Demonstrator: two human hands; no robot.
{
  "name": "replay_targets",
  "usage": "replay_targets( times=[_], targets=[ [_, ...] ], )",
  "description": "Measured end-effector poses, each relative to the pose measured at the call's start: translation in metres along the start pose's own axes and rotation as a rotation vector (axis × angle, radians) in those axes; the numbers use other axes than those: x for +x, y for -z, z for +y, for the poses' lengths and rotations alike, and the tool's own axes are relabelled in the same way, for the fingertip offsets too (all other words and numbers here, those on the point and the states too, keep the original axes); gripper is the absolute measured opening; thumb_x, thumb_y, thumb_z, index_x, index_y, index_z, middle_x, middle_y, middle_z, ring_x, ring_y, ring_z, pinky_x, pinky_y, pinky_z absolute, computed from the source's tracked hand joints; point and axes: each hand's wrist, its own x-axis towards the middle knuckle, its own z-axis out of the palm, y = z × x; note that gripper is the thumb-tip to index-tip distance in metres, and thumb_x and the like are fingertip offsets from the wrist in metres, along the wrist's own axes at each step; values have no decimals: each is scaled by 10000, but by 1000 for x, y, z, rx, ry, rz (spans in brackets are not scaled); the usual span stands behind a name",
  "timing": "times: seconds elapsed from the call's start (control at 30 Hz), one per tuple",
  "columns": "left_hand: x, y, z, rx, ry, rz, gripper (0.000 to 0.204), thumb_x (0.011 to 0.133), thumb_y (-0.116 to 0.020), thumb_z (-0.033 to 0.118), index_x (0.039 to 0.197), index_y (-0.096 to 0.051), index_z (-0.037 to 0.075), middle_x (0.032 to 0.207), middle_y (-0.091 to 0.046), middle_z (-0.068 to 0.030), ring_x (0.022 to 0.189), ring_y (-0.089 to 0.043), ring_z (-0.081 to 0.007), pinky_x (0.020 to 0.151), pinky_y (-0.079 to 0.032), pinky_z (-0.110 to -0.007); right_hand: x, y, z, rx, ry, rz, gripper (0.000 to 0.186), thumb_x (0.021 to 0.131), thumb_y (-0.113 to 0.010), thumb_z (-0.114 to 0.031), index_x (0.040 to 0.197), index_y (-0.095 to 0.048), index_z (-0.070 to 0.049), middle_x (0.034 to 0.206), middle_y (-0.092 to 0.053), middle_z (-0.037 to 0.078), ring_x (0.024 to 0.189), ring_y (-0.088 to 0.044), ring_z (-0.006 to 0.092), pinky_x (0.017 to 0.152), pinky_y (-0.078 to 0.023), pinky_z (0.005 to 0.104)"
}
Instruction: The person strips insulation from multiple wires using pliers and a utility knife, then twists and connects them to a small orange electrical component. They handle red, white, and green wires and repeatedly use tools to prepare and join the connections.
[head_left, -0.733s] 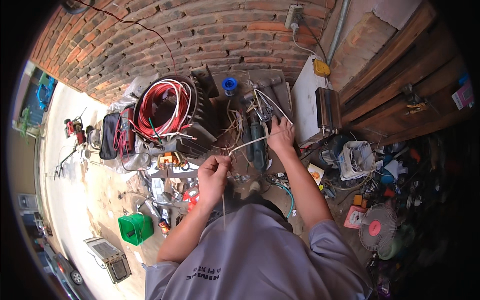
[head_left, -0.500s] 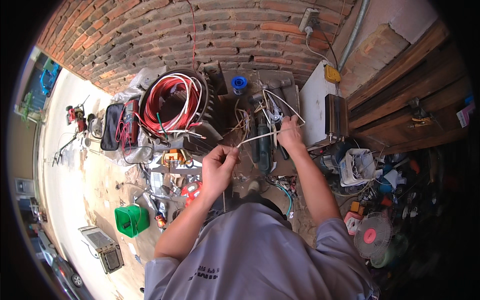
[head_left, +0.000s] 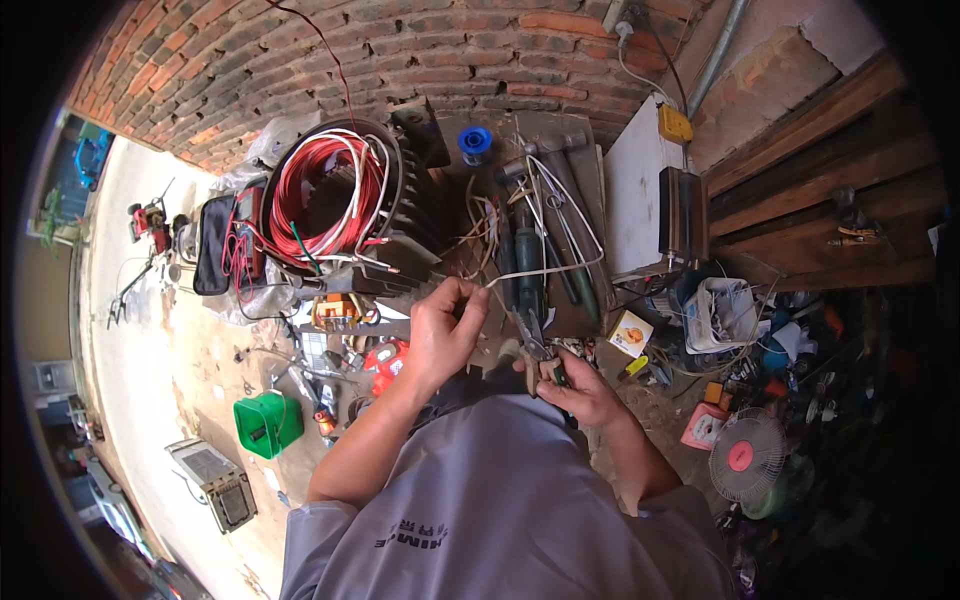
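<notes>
1. The left hand point(head_left: 437, 335) has its fingers pinched tight on a white wire point(head_left: 545, 268).
2. The wire runs toward 2 o'clock from those fingertips, looping over the bench point(head_left: 580, 150).
3. The right hand point(head_left: 583, 388) is closed around pliers point(head_left: 537, 345), at 4 o'clock from the left.
4. A small orange-and-white box point(head_left: 630, 333) sits at 1 o'clock from the right hand.

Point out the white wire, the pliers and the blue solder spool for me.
white wire point(head_left: 540, 270), head view, on the stretch running from the left hand's pinch.
pliers point(head_left: 537, 350), head view, on the metal above the right hand.
blue solder spool point(head_left: 475, 143), head view, on its top.
</notes>
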Motion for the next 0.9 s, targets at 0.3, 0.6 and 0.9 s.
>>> replay_targets(
  times=[0.3, 0.6, 0.9],
  targets=[
    [-15, 1, 16, 78, 13, -124, 172, 1008, -671, 132, 948, -666, -30, 677, -656, -142, 570, -600, -156, 551, -477, -331, 27, -25, -7, -338, 198, 108, 283, 985, -677, -213, 1094, -538, 7, 992, -547, 152, 931, -552, 289, 872, -462, 400],
    [-14, 13, 23, 202, -49, -248, 205, 967, -700, 113, 859, -620, -42, 745, -636, -281, 768, -633, -515, 631, -500, -496, 39, -24, -19, -522, 279, 64, 312, 987, -685, -222, 1127, -547, 20, 1019, -558, 162, 947, -569, 294, 873, -475, 403],
    [-18, 12, 17, 130, 2, -225, 206, 973, -706, 119, 864, -629, -39, 746, -657, -246, 694, -658, -441, 623, -513, -447, 39, -29, -15, 176, 140, 127, 534, 914, -750, -154, 1353, -505, 23, 1088, -614, 57, 1004, -600, 92, 839, -513, 320]
  ],
)
